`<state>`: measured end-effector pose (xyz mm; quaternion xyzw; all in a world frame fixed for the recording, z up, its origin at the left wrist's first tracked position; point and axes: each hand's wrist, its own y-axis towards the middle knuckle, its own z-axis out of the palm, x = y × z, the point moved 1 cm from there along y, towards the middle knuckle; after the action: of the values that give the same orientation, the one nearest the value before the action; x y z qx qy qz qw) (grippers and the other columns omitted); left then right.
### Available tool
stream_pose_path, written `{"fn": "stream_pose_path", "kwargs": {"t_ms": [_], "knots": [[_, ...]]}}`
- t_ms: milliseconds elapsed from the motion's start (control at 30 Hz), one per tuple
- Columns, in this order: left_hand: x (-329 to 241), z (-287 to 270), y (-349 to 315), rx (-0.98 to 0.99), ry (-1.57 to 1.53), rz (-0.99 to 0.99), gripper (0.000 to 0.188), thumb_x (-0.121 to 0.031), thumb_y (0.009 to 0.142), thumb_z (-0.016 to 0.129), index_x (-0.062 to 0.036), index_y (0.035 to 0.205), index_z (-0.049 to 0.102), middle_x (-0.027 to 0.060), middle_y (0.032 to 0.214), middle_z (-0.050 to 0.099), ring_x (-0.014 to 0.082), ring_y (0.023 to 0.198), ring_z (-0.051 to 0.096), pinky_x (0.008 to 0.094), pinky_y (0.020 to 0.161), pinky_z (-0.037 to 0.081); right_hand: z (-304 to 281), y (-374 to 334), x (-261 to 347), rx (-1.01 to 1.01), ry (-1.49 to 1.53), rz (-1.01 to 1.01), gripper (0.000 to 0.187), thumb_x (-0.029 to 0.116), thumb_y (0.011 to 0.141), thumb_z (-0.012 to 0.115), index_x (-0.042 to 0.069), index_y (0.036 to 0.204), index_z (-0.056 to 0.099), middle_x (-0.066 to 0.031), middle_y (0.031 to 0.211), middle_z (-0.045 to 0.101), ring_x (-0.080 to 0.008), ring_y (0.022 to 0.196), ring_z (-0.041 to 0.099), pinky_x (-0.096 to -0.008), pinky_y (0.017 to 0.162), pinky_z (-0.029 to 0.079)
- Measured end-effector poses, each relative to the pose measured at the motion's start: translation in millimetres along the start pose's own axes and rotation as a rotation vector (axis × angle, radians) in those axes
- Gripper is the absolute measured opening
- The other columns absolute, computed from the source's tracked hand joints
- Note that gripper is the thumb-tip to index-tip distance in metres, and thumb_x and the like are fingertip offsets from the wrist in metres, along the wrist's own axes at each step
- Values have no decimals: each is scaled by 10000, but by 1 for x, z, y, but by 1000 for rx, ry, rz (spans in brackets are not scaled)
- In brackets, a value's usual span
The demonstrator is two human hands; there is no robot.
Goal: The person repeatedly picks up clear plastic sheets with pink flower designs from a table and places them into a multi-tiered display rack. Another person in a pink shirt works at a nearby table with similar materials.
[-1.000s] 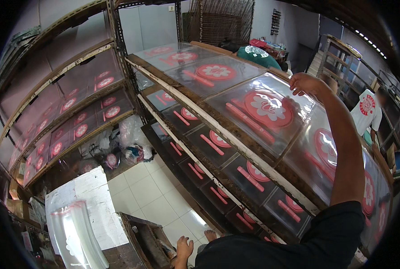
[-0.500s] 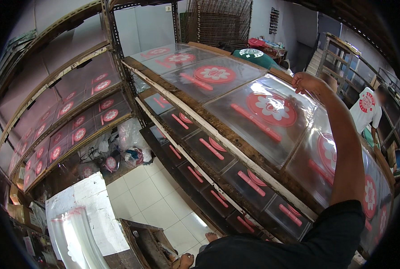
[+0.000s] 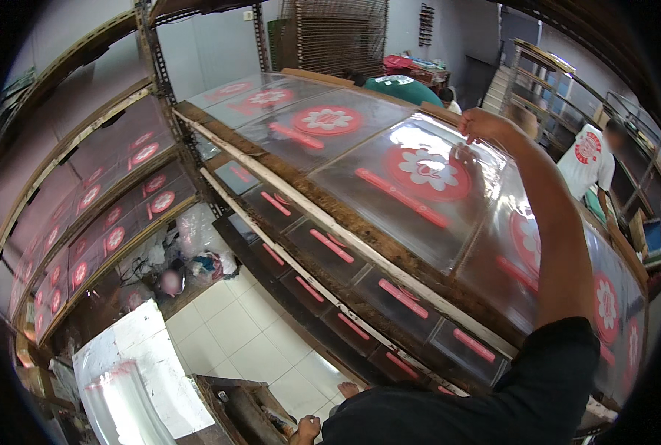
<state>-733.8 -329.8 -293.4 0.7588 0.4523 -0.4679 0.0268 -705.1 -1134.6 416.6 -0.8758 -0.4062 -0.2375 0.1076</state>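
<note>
My right arm stretches across the upper shelf, and my right hand (image 3: 484,127) is closed in a pinch at the far edge of a clear plastic sheet (image 3: 338,185). A red disc with a white flower and a red bar are printed on the sheet, which lies on the shelf and reflects light. Similar clear sheets (image 3: 308,122) lie beside it. Low at the bottom edge, my left hand (image 3: 308,428) is curled shut beside a wooden stand (image 3: 230,389); anything inside the fingers is hidden.
Lower shelves (image 3: 330,245) hold more printed sheets, as does a rack (image 3: 86,193) on the left. Limp plastic sheets (image 3: 119,408) lie on a white board (image 3: 149,337). One person in green (image 3: 404,90) and another in white (image 3: 588,152) are beyond the shelf.
The whole view has shifted, so the shelves sit slightly further left. My right hand stays pinched at the sheet's far edge; my left hand looks unchanged.
</note>
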Motion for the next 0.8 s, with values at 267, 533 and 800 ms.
{"fn": "stream_pose_path", "kwargs": {"t_ms": [267,533,800], "knots": [[-3,-6,-6,19,41,-75,383,-333,914,621,26,1030,687,306,1008,682,447,988,651,488,868,510,3,5,10,-10,-76,43,163,32,872,606,35,1012,688,-113,961,698,-181,760,715,-336,556,550],[-7,-6,-11,16,51,-111,393,-332,892,620,29,1027,698,302,1008,686,442,994,653,486,880,512,3,10,14,-1,-95,28,155,-37,860,583,24,959,685,-91,924,688,-193,776,726,-324,546,540],[-9,-9,-16,-5,63,-147,403,-331,870,619,31,1023,709,298,1008,689,438,999,655,483,892,515,6,14,12,-19,-118,-12,122,6,829,600,40,905,690,-69,850,679,-186,753,696,-343,600,547]]}}
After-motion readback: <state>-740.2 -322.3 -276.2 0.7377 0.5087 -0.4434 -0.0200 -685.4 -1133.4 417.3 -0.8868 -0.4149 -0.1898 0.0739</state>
